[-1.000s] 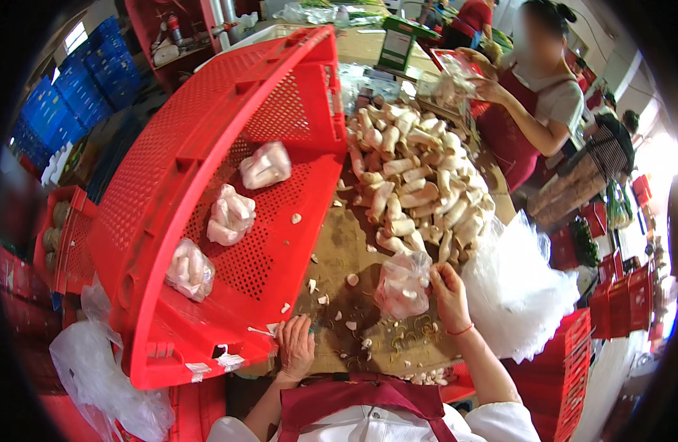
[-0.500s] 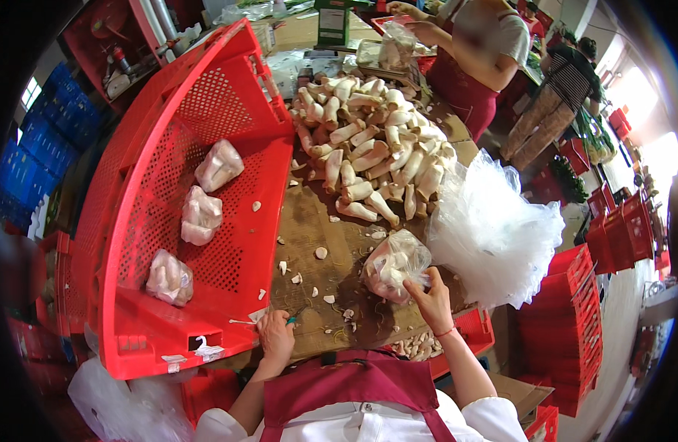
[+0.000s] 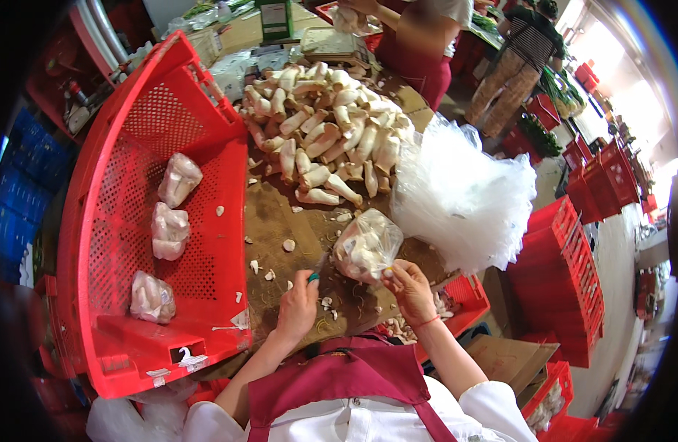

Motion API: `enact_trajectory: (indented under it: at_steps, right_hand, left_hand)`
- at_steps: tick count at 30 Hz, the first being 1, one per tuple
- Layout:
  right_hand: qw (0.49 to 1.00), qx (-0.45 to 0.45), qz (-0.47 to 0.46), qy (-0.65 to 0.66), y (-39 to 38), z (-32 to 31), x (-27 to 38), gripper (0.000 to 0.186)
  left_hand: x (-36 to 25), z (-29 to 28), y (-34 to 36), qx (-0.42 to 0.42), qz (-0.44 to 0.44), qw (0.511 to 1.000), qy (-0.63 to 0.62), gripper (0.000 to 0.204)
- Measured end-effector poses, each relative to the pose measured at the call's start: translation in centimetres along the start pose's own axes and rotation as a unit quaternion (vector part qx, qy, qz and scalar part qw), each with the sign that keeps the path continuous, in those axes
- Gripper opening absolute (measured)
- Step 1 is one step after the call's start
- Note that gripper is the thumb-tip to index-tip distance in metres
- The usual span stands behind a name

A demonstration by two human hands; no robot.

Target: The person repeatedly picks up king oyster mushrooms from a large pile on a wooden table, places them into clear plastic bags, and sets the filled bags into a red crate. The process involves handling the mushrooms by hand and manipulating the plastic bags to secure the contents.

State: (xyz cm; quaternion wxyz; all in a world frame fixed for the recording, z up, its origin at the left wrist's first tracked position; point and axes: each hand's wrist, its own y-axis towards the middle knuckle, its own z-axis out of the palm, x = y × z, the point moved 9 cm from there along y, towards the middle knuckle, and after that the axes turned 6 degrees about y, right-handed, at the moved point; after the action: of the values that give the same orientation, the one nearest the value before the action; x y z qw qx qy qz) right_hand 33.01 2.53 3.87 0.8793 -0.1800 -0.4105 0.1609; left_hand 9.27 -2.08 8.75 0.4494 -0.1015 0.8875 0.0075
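Observation:
A clear plastic bag of mushrooms [image 3: 364, 247] rests on the brown cardboard [image 3: 269, 221] before me. My right hand [image 3: 412, 292] pinches the gathered edge of that bag between thumb and fingers. My left hand [image 3: 298, 306] is closed, apart from the bag and to its left; a small teal thing [image 3: 313, 278] shows at its fingertips, too small to name. Beyond the bag rises a large heap of loose king oyster mushrooms [image 3: 324, 129]. To its right lies a loose pile of clear plastic bags [image 3: 464, 195].
At left a tilted red perforated crate [image 3: 96, 221] holds three filled bags, one being a bag [image 3: 153, 297] near its front. Mushroom scraps [image 3: 289, 244] dot the cardboard. Stacked red crates [image 3: 556, 283] stand at right. Co-workers [image 3: 515, 62] stand beyond the heap.
My left hand has moved from the crate's edge rightward over the cardboard, closer to the bag. My right hand still grips the bag. The whole view has shifted somewhat.

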Motion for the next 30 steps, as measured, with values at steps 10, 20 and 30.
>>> enact_trajectory:
  at_steps: [10, 20, 30]
  right_hand:
    - [0.989, -0.084, -0.014, 0.124, -2.8, -2.7, -2.6, 0.012]
    - [0.991, -0.072, -0.046, 0.099, -2.7, -2.9, -3.5, 0.013]
    - [0.993, -0.067, -0.056, 0.084, -2.6, -2.6, -3.7, 0.014]
  left_hand:
    - [-9.3, 5.3, 0.2, 0.051, 0.2, 0.972, 0.116, 0.017]
    - [-9.7, 7.6, -0.5, 0.081, 0.232, 0.946, 0.21, 0.014]
    - [-10.3, 8.6, 0.4, 0.088, 0.259, 0.932, 0.237, 0.016]
